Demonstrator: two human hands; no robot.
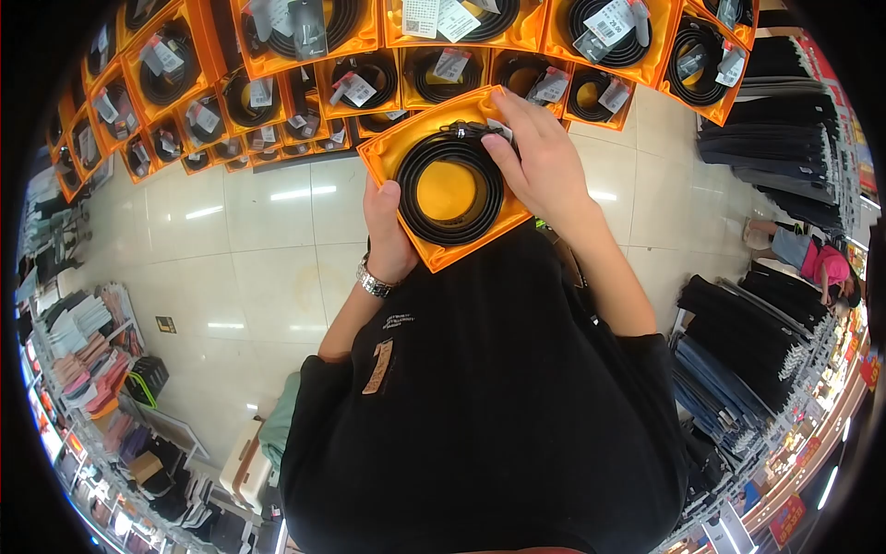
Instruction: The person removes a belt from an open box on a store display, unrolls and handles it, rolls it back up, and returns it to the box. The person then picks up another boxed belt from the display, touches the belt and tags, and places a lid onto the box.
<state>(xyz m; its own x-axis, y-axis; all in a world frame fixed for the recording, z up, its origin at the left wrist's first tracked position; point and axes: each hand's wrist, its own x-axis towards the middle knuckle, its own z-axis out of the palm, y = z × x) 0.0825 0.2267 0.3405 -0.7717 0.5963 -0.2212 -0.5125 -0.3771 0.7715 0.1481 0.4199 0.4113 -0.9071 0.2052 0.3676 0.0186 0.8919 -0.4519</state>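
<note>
An open orange box [420, 256] is held tilted in front of the black shirt. Inside it lies a coiled black belt [413, 198], its buckle near the box's upper edge, with yellow lining showing through the coil. My left hand [389, 231], below a metal watch, grips the box's left side with the thumb on the rim. My right hand [540, 159] holds the upper right corner, its thumb by the buckle end and a tag partly hidden under the fingers.
Rows of orange boxes with coiled belts and tags [166, 69] fill the display at the top. Hanging dark trousers [748, 342] line the right side, where a person in pink [823, 262] is near the racks. Folded clothes [88, 355] are at left, a beige stool [242, 466] at lower left.
</note>
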